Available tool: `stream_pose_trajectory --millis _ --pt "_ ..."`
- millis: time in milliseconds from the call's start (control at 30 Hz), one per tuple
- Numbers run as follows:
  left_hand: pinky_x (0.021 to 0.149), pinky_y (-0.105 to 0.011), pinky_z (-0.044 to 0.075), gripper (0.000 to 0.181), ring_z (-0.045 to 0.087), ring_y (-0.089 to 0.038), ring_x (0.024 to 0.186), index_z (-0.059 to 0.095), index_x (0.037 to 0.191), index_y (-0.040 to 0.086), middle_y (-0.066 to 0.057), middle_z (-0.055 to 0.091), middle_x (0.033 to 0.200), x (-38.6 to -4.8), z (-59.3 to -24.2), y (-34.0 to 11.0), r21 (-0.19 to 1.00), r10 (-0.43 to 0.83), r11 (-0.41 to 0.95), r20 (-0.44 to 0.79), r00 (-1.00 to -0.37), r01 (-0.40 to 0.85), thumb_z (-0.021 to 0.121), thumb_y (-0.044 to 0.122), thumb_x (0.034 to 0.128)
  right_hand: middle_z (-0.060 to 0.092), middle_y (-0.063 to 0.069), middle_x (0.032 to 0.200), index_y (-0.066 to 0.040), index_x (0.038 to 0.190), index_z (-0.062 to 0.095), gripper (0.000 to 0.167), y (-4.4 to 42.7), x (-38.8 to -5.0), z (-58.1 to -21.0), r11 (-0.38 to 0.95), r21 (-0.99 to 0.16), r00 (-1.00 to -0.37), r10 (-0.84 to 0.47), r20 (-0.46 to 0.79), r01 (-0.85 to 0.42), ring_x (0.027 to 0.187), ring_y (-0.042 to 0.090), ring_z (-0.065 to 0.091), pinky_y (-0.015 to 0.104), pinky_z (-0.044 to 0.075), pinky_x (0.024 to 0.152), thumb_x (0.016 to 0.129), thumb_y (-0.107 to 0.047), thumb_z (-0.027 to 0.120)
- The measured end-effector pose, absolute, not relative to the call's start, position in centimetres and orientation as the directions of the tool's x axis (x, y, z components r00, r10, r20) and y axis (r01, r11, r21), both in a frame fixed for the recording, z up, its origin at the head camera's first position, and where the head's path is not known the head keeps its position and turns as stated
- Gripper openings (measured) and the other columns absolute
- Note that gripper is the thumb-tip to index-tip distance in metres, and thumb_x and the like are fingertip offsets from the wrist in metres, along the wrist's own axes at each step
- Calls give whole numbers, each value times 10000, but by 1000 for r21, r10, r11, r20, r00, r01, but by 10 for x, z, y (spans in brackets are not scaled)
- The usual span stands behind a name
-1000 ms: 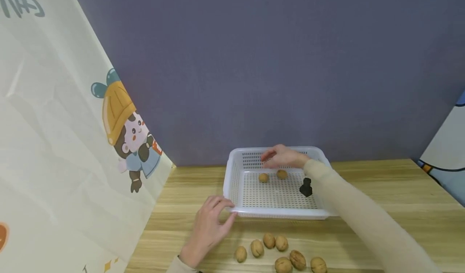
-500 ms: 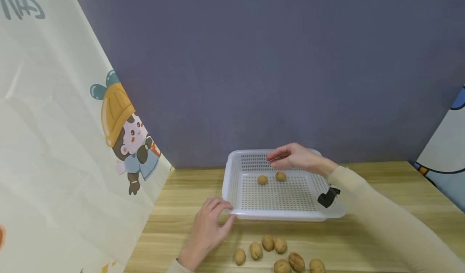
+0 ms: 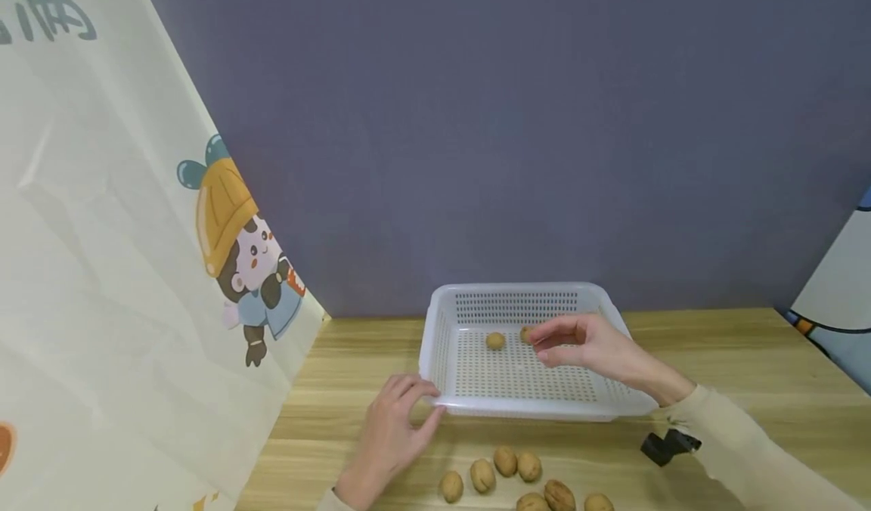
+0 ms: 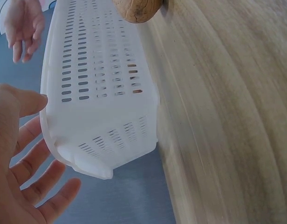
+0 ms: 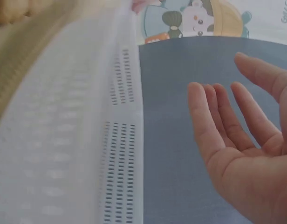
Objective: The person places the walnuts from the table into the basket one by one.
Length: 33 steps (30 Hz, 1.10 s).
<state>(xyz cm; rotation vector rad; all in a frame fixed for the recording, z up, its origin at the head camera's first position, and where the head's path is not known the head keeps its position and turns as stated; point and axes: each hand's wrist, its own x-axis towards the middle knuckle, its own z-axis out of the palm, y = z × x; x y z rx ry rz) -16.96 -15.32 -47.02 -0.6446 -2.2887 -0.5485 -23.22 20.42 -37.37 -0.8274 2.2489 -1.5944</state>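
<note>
A white plastic basket (image 3: 524,403) with slotted walls sits on the wooden table. Two walnuts lie inside: the left walnut (image 3: 495,341) shows fully, while my right fingertips partly hide the other walnut (image 3: 526,335). My left hand (image 3: 398,428) holds the basket's near left corner, its thumb and index finger on either side of the rim; its other fingers are spread in the left wrist view. Over the basket's right half hovers my right hand (image 3: 602,348), fingers apart and bent slightly, with nothing held, as the right wrist view shows its bare palm.
Several walnuts (image 3: 482,476) lie on the wooden table (image 3: 367,360) in front of the basket. A dark blue-grey panel (image 3: 476,133) rises behind it. At the left stands a pale printed sheet (image 3: 122,269). A black device (image 3: 670,446) is on my right wrist.
My right hand has moved back from the basket's far side, rightward and toward me. My left hand stays at the corner, and the walnuts keep their places.
</note>
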Motion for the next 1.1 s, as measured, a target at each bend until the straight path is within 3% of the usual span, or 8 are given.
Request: stream_pose_trajectory --millis 200,333,467,667,900,1100 --pt "861 -315 636 252 693 -131 1024 767 984 214 74 750 1027 -170 -470 -152 205 291 783 713 -638 587 909 268 782 743 126 1237 -19 1279 706 320 206 -210 -389 235 -904 -827 -530 189 -357 1071 76 729 287 652 883 992 -152 750" --pt "864 -317 636 255 693 -132 1024 767 984 210 75 749 1026 -170 -470 -152 200 294 781 718 -631 592 909 266 781 753 51 1215 -35 1321 692 345 205 -196 -399 243 -874 -815 -524 247 -421 1073 56 720 275 653 852 997 -140 746" --pt "871 -320 635 259 693 -133 1024 766 979 209 77 748 1024 -169 -470 -153 195 292 783 724 -625 591 912 268 774 766 25 1179 -46 1354 677 381 204 -182 -410 242 -827 -779 -539 320 -507 1061 78 728 268 651 829 989 -120 755" --pt "877 -321 634 259 693 -135 1026 765 982 205 74 749 1026 -169 -470 -153 199 294 781 719 -629 592 911 264 776 780 13 1110 -48 1287 709 352 207 -163 -430 186 -770 -714 -550 433 -610 980 90 740 266 653 785 943 -23 777" --pt "877 -318 636 260 694 -134 1033 767 983 213 73 752 1032 -169 -471 -153 203 288 787 715 -637 583 915 266 775 772 -54 1142 -130 1269 722 346 219 -147 -456 188 -794 -707 -601 372 -578 963 136 742 272 647 793 940 -42 782" --pt "874 -318 635 256 693 -132 1031 768 986 211 71 753 1035 -169 -471 -153 208 285 788 712 -642 580 910 269 780 780 3 1145 -123 1248 731 313 232 -141 -478 254 -777 -727 -595 344 -576 923 36 700 241 600 724 945 -67 782"
